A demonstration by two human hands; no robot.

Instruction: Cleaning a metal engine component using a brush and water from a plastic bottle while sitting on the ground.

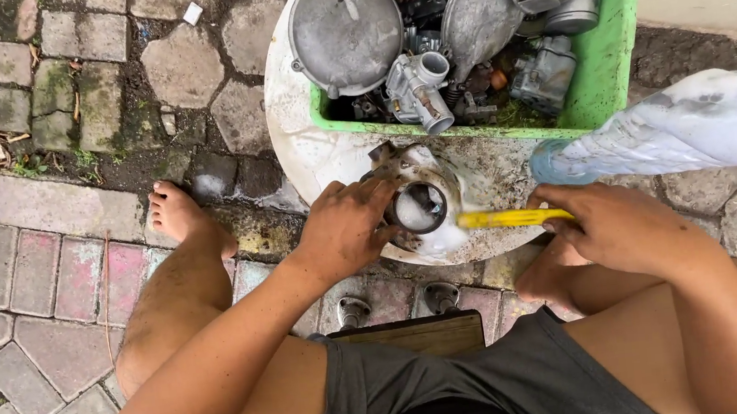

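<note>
part: round metal engine part (419, 206), dark bore, foamy, frame centre on white round worktop (307, 140).
left hand (343, 228): grasping part's rim.
right hand (617, 226): clenched on yellow brush (502, 218).
risk: soapy part may slip off worktop edge.
behind: green crate (612, 53), upper right.

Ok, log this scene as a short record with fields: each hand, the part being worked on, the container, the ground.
left hand: fingers grip a round metal engine part
right hand: holds a yellow-handled brush, tip at the part
engine part: dirty, soapy, resting on a white round tub
green crate: on the tub, full of grey engine pieces, including a carburettor
plastic bottle: lying at right
ground: stone paving, mossy
</note>
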